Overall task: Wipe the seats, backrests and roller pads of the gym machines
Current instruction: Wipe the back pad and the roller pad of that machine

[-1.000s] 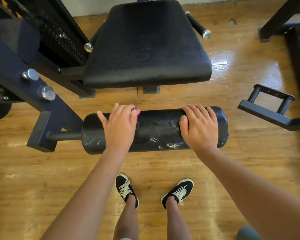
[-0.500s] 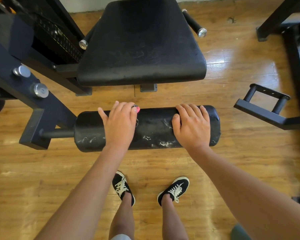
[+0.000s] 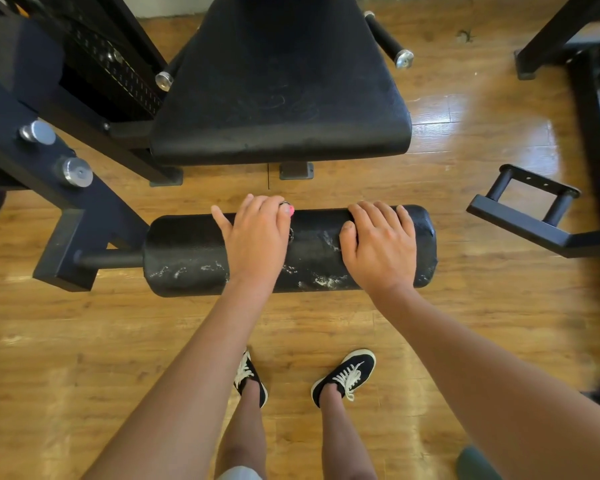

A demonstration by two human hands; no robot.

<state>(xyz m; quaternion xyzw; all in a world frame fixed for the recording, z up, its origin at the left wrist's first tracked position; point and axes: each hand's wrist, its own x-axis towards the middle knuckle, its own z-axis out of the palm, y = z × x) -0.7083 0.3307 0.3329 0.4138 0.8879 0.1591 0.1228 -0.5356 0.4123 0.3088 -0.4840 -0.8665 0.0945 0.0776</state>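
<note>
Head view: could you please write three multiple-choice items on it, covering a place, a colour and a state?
1. Where is the roller pad? A. On the seat. B. Between the seat and the person's shoes. C. Behind the seat.
2. What colour are the shoes' laces? A. Red. B. Blue. C. White.
3. What do the left hand and right hand do? A. Grip the roller pad. B. Hang free. C. Lift the seat.
Answers: 1 B, it lies this side of the seat, beyond the shoes; 2 C, laces show white; 3 A, both curl over it.
</note>
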